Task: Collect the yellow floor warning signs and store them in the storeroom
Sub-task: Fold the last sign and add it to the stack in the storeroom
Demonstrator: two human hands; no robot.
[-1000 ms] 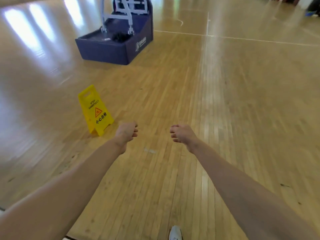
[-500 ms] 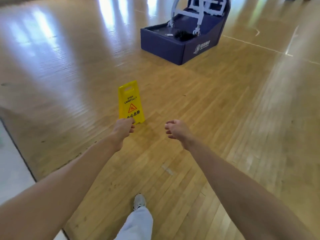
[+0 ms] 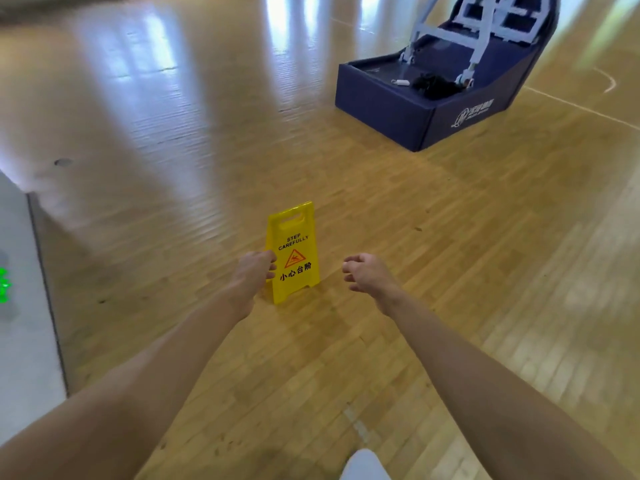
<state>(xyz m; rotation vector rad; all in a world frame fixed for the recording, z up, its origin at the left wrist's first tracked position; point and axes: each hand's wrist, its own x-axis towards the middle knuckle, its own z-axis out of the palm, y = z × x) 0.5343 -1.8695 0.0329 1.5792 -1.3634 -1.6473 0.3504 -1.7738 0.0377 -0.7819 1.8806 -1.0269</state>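
Polished wooden floor (image 3: 450, 271) stretched away on every side of me, glossy with window glare, and a dark blue padded hoop base (image 3: 426, 109) stood well apart toward the upper right. Straight ahead, upright on the boards, stood the yellow warning sign (image 3: 294, 251), its two panels splayed into a tent, the printed face turned toward me with "STEP CAREFULLY" above a red triangle. Both my arms were stretched out before me. My left hand (image 3: 254, 271) hung with its fingers loosely curled and overlapped the sign's left edge in the head view, though I could not tell whether it touched the plastic or merely hung in front of it. My right hand (image 3: 367, 271) was half curled too, empty, held near the sign's right side and clear of it. I judged the sign to be thin moulded plastic: light enough for one hand, stiff in each panel, but hinged at the top, so the legs might swing or clap together once lifted. The smooth faces looked slippery, a poor place to pinch. The cut-out slot at the top (image 3: 292, 218) seemed the natural hold, fingers hooked through it, letting the panels fold flat for carrying. Nothing about it looked fragile.
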